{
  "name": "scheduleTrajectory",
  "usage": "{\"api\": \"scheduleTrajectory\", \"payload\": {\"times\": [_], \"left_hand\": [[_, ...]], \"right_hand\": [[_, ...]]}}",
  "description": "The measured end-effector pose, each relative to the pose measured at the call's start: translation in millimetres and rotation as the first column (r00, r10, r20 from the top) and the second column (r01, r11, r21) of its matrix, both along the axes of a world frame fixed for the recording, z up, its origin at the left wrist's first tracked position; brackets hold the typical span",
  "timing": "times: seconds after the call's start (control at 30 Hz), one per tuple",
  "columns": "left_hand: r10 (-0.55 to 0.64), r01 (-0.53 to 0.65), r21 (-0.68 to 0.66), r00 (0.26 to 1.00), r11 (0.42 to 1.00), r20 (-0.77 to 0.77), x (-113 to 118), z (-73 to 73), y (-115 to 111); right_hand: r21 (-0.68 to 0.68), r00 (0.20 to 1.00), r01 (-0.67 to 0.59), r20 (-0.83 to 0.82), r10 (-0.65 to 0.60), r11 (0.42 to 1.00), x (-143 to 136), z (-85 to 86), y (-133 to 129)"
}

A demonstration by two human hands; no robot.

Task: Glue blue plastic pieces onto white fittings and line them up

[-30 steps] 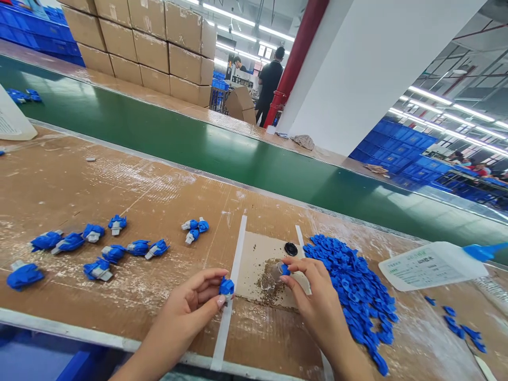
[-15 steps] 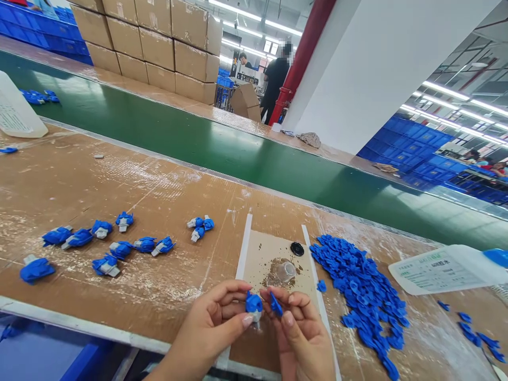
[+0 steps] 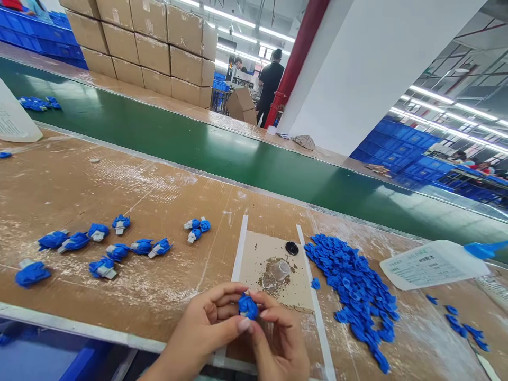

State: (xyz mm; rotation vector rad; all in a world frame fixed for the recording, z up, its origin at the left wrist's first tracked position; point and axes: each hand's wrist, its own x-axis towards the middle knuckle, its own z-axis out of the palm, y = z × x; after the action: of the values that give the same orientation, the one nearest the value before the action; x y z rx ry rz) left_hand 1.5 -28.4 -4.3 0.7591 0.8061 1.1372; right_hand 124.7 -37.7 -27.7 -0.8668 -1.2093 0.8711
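Note:
Near the table's front edge, my left hand [image 3: 216, 320] grips a small blue and grey-white piece [image 3: 248, 306] between thumb and fingers. My right hand [image 3: 280, 333] pinches the same piece from the other side, its fingertips against the blue part. Just beyond the hands, a small clear cup [image 3: 281, 271] and a round black lid [image 3: 292, 248] are on a cardboard sheet [image 3: 262, 243] spotted with wet marks. To the right lies a heap of flat blue pieces [image 3: 349, 280]. Several blue and white pieces [image 3: 119, 252] are spread out at the left.
White bottles lie at the right [image 3: 432, 264] and stand at the far left [image 3: 16, 116]. A green belt [image 3: 198, 145] crosses behind the table. Beyond it are stacked cartons [image 3: 151, 53], a red pipe [image 3: 293, 58], blue crates [image 3: 397, 143] and people. A blue bin [image 3: 47, 349] sits below the front edge.
My right hand has moved left to meet my left hand. The separate blue piece it held is now against the piece in my left hand. The whole view has shifted slightly.

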Motion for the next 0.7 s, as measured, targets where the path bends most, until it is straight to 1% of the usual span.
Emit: {"api": "scheduleTrajectory", "payload": {"times": [0.07,0.1,0.17,0.2,0.23,0.27,0.3,0.33,0.37,0.4,0.43,0.47,0.5,0.53,0.6,0.63,0.67,0.7], "left_hand": [[0.012,-0.013,-0.023,0.999,1.0,-0.038,0,0.2,2],[0.019,-0.021,-0.031,0.998,0.999,-0.067,0,0.7,3],[0.028,-0.033,-0.032,0.988,0.999,-0.152,-1,1.5,3],[0.04,-0.045,-0.017,0.974,0.999,-0.221,-3,1.2,2],[0.074,-0.071,0.02,0.945,0.997,-0.318,-6,0.4,0],[0.143,-0.112,0.096,0.886,0.989,-0.441,-12,-1.0,-1],[0.246,-0.145,0.219,0.787,0.965,-0.565,-18,-2.7,-3],[0.378,-0.149,0.376,0.648,0.914,-0.661,-27,-4.3,-4],[0.512,-0.107,0.532,0.485,0.84,-0.709,-36,-5.5,-4],[0.625,-0.02,0.656,0.325,0.754,-0.709,-47,-6.1,-3],[0.703,0.088,0.724,0.184,0.684,-0.686,-58,-5.9,-1],[0.749,0.187,0.744,0.06,0.641,-0.66,-69,-5.1,2],[0.763,0.263,0.728,-0.055,0.633,-0.644,-80,-3.6,4],[0.755,0.314,0.692,-0.163,0.65,-0.635,-90,-1.8,7],[0.707,0.348,0.615,-0.346,0.707,-0.617,-107,2.6,14],[0.68,0.342,0.589,-0.414,0.732,-0.605,-112,5.1,17],[0.662,0.336,0.574,-0.463,0.747,-0.59,-117,7.8,20],[0.652,0.335,0.566,-0.492,0.754,-0.577,-119,10.8,22]], "right_hand": [[0.141,0.978,-0.002,0.205,-0.028,0.99,-1,-5.0,-1],[0.183,0.957,-0.019,0.289,-0.035,0.983,1,-6.3,-1],[0.201,0.91,-0.046,0.412,-0.042,0.978,12,-5.4,-1],[0.186,0.883,-0.033,0.466,-0.058,0.982,23,-3.3,1],[0.169,0.845,0.007,0.526,-0.096,0.986,36,-0.3,3],[0.162,0.792,0.063,0.592,-0.148,0.985,52,3.1,8],[0.165,0.717,0.153,0.66,-0.225,0.974,71,6.5,14],[0.197,0.63,0.227,0.717,-0.299,0.954,90,9.3,22],[0.247,0.55,0.25,0.759,-0.347,0.936,108,10.9,32],[0.285,0.491,0.255,0.785,-0.378,0.924,125,11.0,42],[0.298,0.433,0.202,0.827,-0.358,0.933,139,9.6,52],[0.281,0.392,0.145,0.864,-0.316,0.949,149,7.0,62],[0.263,0.371,0.101,0.885,-0.281,0.96,156,3.5,70],[0.244,0.36,0.066,0.899,-0.251,0.968,160,-0.1,77],[0.233,0.371,0.047,0.899,-0.233,0.971,161,-5.6,84],[0.239,0.379,0.049,0.894,-0.24,0.97,160,-6.8,84],[0.244,0.381,0.051,0.891,-0.245,0.968,159,-6.8,83],[0.243,0.383,0.058,0.89,-0.246,0.968,158,-5.9,81]]}}
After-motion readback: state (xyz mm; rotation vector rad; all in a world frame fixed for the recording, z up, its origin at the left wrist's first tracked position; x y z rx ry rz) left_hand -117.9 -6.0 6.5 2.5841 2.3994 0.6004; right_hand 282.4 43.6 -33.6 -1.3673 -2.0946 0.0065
